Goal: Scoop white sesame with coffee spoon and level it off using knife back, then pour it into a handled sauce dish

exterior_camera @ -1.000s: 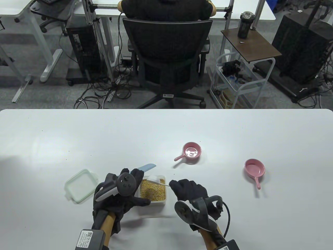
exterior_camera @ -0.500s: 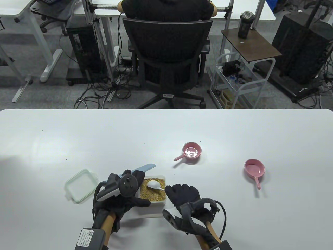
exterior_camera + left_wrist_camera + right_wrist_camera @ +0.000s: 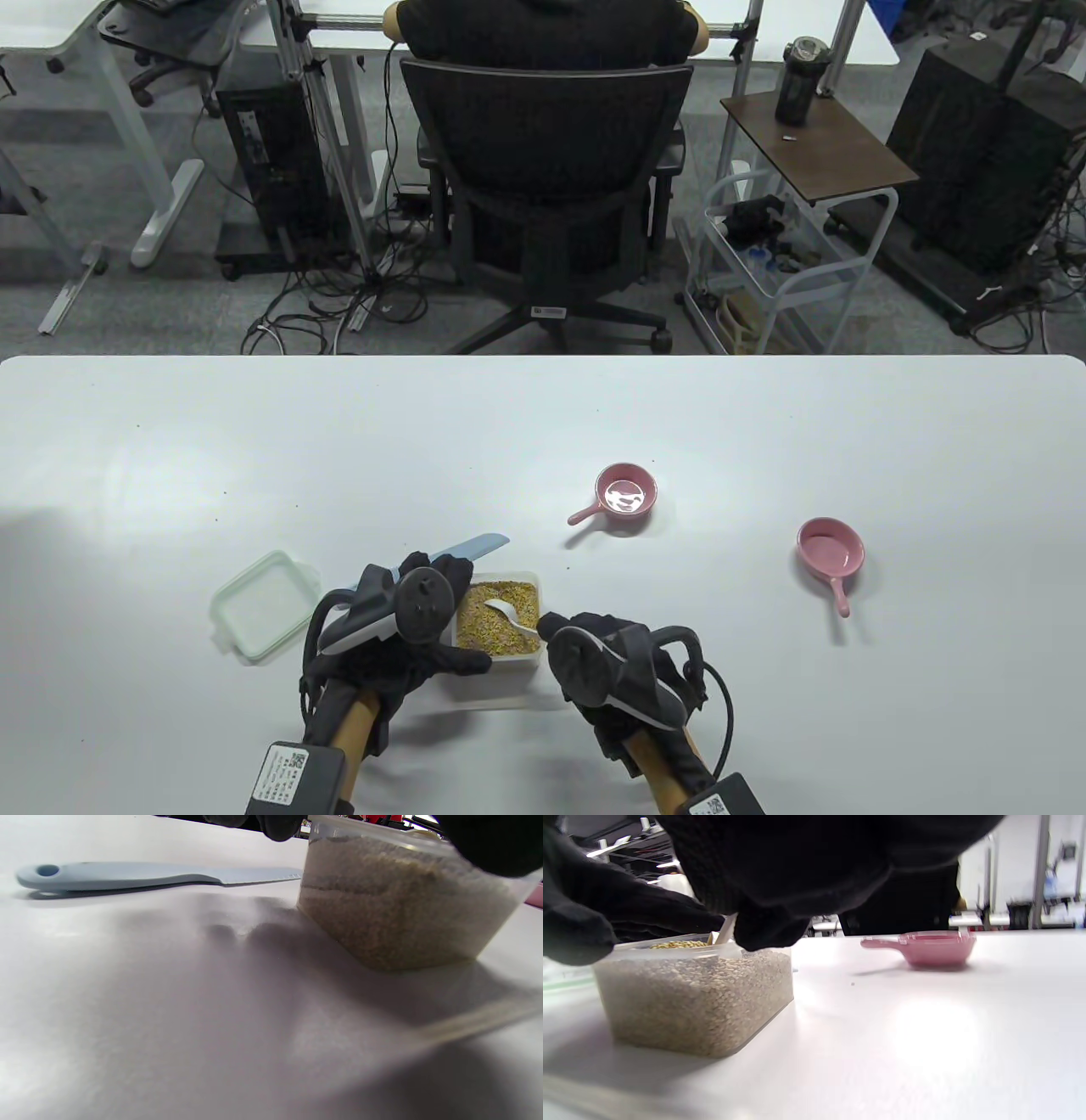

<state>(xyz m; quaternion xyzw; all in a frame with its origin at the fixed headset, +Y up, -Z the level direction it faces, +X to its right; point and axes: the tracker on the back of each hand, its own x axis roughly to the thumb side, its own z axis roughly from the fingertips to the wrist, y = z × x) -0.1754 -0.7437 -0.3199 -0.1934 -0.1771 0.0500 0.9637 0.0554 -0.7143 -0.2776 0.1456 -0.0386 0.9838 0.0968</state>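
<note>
White coffee spoon (image 3: 502,609) sat bowl-down in sesame tub (image 3: 499,629), right hand (image 3: 598,658) pinching its handle; left hand (image 3: 399,624) gripped the tub. Left wrist: knife (image 3: 140,876) lay untouched on table (image 3: 127,1005). Right wrist: fingers (image 3: 768,927) pinched the handle; sauce dish (image 3: 927,948) stood apart. Best dig deep, lift level.

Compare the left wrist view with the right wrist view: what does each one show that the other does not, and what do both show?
Only the left wrist view shows the pale blue knife, lying flat on the table beside the container. Only the right wrist view shows a pink handled sauce dish standing apart on the table, and the white spoon handle pinched by the right hand's fingers. Both show the clear container of sesame, filled nearly to its rim, with gloved fingers at its top edge.
</note>
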